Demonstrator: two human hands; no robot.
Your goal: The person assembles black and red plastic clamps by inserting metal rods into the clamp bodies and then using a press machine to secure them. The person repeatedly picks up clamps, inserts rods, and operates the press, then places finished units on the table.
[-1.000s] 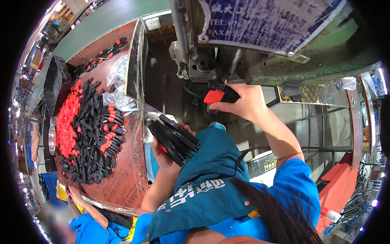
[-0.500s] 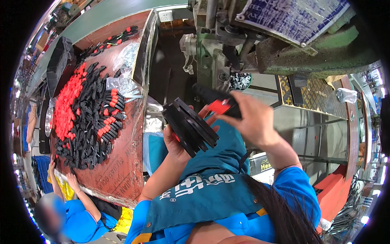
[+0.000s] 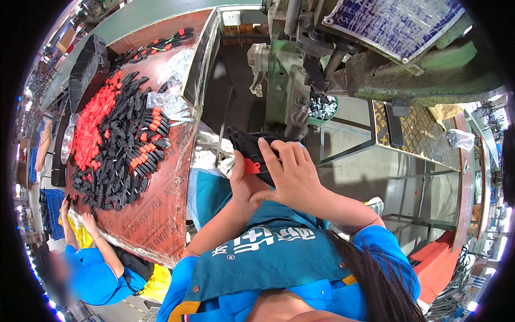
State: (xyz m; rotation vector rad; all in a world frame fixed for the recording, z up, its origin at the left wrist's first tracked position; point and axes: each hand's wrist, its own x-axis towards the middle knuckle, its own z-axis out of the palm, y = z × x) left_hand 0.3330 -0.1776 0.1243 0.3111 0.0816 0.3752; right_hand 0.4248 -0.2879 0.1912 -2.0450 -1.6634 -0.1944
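Observation:
My left hand [image 3: 245, 182] is closed around a stack of long black plastic pieces [image 3: 245, 141] with a red tab [image 3: 252, 167]. Over the same stack lies my right hand [image 3: 294, 170], its fingers bent across the top and side. Between both hands the pieces are pressed together, so how many there are is hidden. The stack is above my lap, just below the metal spindle [image 3: 296, 124] of a green press machine [image 3: 284, 70]. Beside that spindle stands a green bowl [image 3: 333, 114] of small shiny metal parts.
To the left, a reddish-brown table [image 3: 161, 214] bears a heap of black pieces [image 3: 115, 172], a pile of red pieces [image 3: 94, 131] and clear plastic bags [image 3: 166, 102]. Another person [image 3: 99, 268] reaches to its near edge. At right stands a patterned board [image 3: 418, 134].
My right hand has come left and down with its black-and-red piece, joining the stack in my left hand. The fanned pieces are now gathered together. The view has shifted slightly.

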